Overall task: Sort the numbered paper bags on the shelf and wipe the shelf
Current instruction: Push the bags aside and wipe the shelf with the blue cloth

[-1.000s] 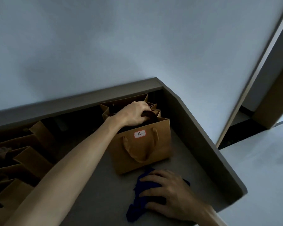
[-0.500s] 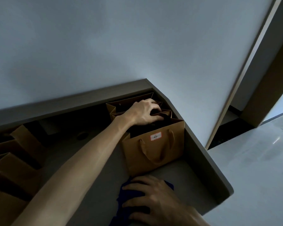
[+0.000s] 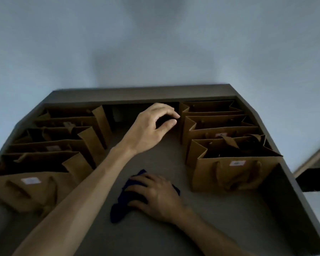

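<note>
- We are looking down at a dim shelf [image 3: 103, 235] with brown numbered paper bags standing in two rows, one on the left [image 3: 50, 145] and one on the right [image 3: 220, 137], and a bare strip of shelf between them.
- We judge that we are partway through sorting: the right row is standing front to back against the right wall, and the left row is leaning at a slant. The white labels are too blurred for us to read any number.
- Our left hand [image 3: 151, 128] is hovering over the gap near the back, just beside the right row. Its fingers are loosely curled, thumb and forefinger nearly meeting, and it is holding nothing.
- Our right hand [image 3: 155, 194] is resting flat, fingers spread, on a dark blue cloth [image 3: 122, 207] lying on the bare strip near the front edge.
- The nearest right bag [image 3: 233, 172] is standing upright, label facing us.
- Next, we think, we are either reaching left for another bag or sliding the cloth along the bare strip; that wipe calls for steady downward pressure without nudging either row.
</note>
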Tool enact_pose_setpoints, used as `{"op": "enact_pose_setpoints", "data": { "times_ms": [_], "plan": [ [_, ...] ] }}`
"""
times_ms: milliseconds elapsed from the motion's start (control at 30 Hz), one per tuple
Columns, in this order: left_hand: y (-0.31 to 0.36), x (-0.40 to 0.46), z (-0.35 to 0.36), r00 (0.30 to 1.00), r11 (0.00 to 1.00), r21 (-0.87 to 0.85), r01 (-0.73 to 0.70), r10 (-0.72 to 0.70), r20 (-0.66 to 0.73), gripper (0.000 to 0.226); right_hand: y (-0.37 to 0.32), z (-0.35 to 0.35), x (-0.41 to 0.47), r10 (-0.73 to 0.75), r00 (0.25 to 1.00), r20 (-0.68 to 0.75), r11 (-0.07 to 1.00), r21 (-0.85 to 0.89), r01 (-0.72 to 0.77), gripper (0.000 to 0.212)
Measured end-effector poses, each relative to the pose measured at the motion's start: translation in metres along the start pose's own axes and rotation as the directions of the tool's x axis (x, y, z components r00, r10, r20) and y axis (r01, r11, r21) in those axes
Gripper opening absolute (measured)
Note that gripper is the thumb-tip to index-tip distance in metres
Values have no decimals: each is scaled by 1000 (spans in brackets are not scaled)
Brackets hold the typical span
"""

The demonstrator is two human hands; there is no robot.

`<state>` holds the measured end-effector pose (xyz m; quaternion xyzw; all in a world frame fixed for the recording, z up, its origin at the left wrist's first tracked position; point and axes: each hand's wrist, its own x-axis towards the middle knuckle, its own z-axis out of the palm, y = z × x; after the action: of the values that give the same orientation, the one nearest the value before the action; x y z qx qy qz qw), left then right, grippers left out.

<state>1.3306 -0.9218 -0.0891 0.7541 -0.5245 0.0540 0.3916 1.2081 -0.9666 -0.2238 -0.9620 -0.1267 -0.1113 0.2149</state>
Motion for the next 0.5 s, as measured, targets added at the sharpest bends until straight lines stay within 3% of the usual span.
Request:
{"op": "enact_pose_setpoints", "data": {
  "times_ms": [100, 267, 400, 500],
  "plan": [
    [-20, -42, -15, 987, 992, -21, 121, -123, -108, 19, 7, 2, 27, 66, 998, -17, 998, -3, -66, 53],
    [-44, -102, -11, 944, 955, -26, 297, -298, -142, 21, 12, 1, 20, 148, 989, -22, 985, 90, -145, 60],
    [-53, -132, 8, 925, 925, -13, 380, -381, -16, 22, 20, -3, -30, 179, 983, 43, 972, 147, -183, 66],
    [-52, -142, 26, 916, 933, 87, 348, -358, 179, 36, 27, -11, -69, 159, 985, -66, 972, 186, -144, 47]
  ]
}}
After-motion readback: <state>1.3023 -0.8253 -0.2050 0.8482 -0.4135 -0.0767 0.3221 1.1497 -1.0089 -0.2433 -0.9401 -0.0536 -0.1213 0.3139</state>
